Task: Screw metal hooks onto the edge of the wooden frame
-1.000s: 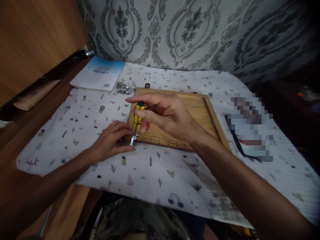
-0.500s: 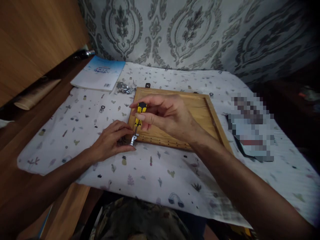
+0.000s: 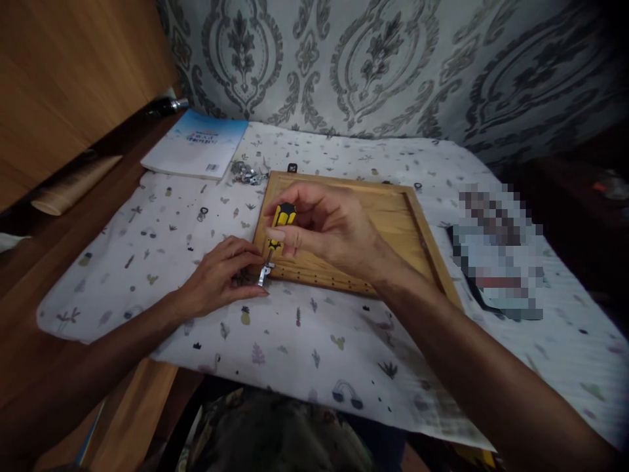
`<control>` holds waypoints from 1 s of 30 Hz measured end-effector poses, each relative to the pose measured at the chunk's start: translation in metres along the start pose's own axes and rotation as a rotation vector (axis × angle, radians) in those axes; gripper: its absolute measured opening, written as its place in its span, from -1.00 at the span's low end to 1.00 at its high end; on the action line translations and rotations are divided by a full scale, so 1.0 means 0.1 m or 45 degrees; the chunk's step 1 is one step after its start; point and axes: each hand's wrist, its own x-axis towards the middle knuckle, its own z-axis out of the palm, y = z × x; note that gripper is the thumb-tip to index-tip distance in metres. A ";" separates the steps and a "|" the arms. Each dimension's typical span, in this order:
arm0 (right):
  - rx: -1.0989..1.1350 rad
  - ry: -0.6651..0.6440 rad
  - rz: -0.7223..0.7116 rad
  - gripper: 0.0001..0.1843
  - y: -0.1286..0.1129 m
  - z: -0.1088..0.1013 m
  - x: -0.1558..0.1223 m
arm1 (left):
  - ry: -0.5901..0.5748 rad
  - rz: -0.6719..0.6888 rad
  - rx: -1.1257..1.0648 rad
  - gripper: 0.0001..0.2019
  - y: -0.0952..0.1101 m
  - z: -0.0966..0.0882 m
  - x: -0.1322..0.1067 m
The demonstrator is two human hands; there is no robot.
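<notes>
My right hand (image 3: 334, 229) grips a yellow-and-black screwdriver (image 3: 285, 215) between thumb and fingers, its handle leaning slightly right. The shaft points down at a small shiny metal bracket (image 3: 264, 274) by the near left corner of a framed wooden board (image 3: 314, 278). Thumb and fingers of my left hand (image 3: 221, 275) close around the bracket from the left, steadying it against the board's edge. Exactly where the screwdriver tip meets the bracket is too small to tell. A row of small dark holes or dots runs along the board's near edge.
Loose metal hardware (image 3: 249, 174) lies in a pile behind the board's left corner. Beyond it is a blue-and-white book (image 3: 196, 144). A blurred-out item (image 3: 501, 262) rests to the right on the patterned cloth (image 3: 295, 367). A wooden cabinet (image 3: 73, 78) stands at left.
The screwdriver's handle has tipped a little to the right, and my right fingers have shifted on it. My left hand and the bracket stay in place; the whole view moves slightly.
</notes>
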 end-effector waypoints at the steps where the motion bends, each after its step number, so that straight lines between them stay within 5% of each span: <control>1: 0.006 -0.017 0.010 -0.68 0.00 -0.01 -0.01 | -0.001 -0.003 -0.004 -0.61 0.00 0.00 0.00; 10: -0.062 0.100 -0.019 -0.68 0.03 0.06 -0.02 | 0.009 0.036 0.022 -0.61 0.01 0.00 0.01; 18: -0.031 -0.062 0.035 -0.76 0.02 0.00 -0.04 | -0.007 0.013 0.005 -0.59 0.01 -0.01 0.02; 24: -0.145 0.056 -0.023 -0.60 0.04 0.09 -0.02 | -0.006 0.014 0.044 -0.58 0.02 0.00 0.01; 30: -0.065 0.068 -0.004 -0.64 0.02 0.07 0.00 | 0.005 0.001 0.004 -0.61 0.01 0.00 0.01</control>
